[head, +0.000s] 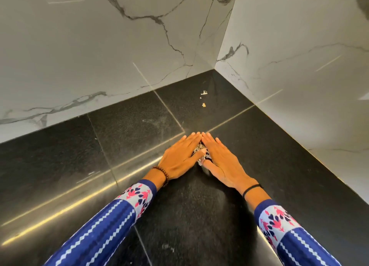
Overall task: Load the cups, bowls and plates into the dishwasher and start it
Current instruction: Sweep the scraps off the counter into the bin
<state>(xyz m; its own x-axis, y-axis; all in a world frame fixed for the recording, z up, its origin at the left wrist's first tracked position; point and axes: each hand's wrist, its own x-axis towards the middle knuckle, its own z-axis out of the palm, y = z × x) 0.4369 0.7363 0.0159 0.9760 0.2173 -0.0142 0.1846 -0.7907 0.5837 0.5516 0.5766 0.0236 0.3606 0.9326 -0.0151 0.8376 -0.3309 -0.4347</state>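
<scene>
**Head view: both hands flat on the bench, closed around a small heap of scraps**

Head camera looks down into a corner of a black stone bench [129, 129]. Pale veined wall panels stand at 10 o'clock [99, 46] and at 2 o'clock [299, 66]; they meet at roughly 12 to 1 o'clock.

Left hand [179, 155]: just left of frame centre, fingers straight and together, pointing toward 1 o'clock. Grip released, nothing grasped. Brown bead bracelet [162, 174] on the wrist.

Right hand [221, 161]: just right of centre, fingers straight, pointing toward 11 o'clock. Grip released as well. Thin black band [252, 188] on the wrist.

The fingertips of the two hands meet at 12 o'clock, so the hands form a wedge. Between them lies a small heap of pale and dark scraps [200, 155], with the inner edges of both hands against it. What the scraps are cannot be told.

A few loose crumbs [203, 97] lie on the bench at 12 o'clock from the hands, well apart from them, near the corner.

Both forearms wear blue sleeves with white zigzag stripes and flowered cuffs: left [111, 225], right [289, 235].

Cups, bowls, plates and dishwasher: outside this view, place cannot be told.
</scene>
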